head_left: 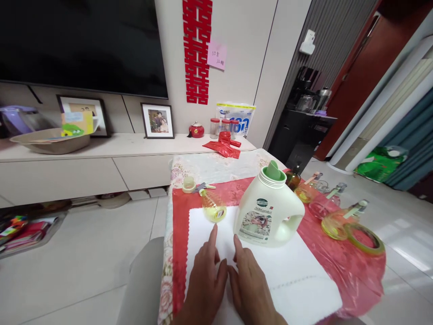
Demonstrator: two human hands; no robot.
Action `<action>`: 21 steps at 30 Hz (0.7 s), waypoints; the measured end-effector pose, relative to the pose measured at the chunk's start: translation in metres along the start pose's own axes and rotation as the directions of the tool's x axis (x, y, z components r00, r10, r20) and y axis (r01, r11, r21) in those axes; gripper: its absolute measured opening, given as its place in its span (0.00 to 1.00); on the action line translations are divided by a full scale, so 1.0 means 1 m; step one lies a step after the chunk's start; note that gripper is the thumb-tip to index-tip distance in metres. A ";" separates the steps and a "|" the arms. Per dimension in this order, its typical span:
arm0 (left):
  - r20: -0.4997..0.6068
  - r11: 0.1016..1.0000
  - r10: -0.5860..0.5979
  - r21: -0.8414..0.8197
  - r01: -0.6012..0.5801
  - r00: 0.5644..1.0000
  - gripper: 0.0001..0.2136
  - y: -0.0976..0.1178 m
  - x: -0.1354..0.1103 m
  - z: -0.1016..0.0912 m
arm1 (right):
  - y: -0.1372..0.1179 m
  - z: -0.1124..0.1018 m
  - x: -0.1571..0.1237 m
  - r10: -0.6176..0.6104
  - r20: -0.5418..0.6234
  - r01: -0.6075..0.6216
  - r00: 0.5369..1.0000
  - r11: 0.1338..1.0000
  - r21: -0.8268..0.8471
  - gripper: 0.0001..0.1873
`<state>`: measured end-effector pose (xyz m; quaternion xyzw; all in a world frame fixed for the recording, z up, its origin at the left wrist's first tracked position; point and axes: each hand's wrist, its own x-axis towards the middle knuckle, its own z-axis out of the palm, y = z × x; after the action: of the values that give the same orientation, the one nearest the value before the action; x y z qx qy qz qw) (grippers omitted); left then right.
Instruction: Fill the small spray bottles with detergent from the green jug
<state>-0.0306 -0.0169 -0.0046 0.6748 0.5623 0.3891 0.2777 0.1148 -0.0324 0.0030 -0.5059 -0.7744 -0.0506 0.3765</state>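
My left hand (204,282) and my right hand (250,289) lie flat side by side on a white cloth (297,280), fingers stretched forward and holding nothing. Just beyond my right fingertips stands a large white detergent jug (267,212) with a green spout and a side handle. A small clear bottle of yellow liquid (213,207) lies on its side ahead of my left index finger. The cloth rests on a red plastic sheet (338,253) over a floral tablecloth (209,167).
Several glass flasks with yellow liquid (338,221) and a roll of tape (365,237) sit at the table's right. A small cap and scissors (194,186) lie further back. Behind are a TV cabinet (84,167) with photo frames, jars and a red bag (223,146).
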 end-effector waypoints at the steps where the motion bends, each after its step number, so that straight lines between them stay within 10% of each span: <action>1: 0.025 0.999 -0.025 0.033 0.024 0.999 0.34 0.001 -0.002 0.003 | 0.003 -0.001 -0.005 0.012 -0.035 -0.012 0.999 1.000 -0.010 0.39; 9: 0.275 0.907 -0.075 0.418 -0.049 0.959 0.38 0.003 0.007 0.010 | 0.016 0.017 -0.025 0.164 -0.051 -0.170 0.985 0.974 -0.148 0.41; 21: 0.228 0.886 -0.076 0.462 -0.038 0.971 0.32 -0.023 0.006 0.019 | 0.013 0.016 -0.015 0.177 -0.076 -0.189 0.981 0.957 -0.220 0.55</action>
<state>-0.0262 -0.0051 -0.0324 0.7578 0.6077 0.1569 0.1783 0.1204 -0.0299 -0.0224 -0.6134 -0.7026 -0.1174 0.3410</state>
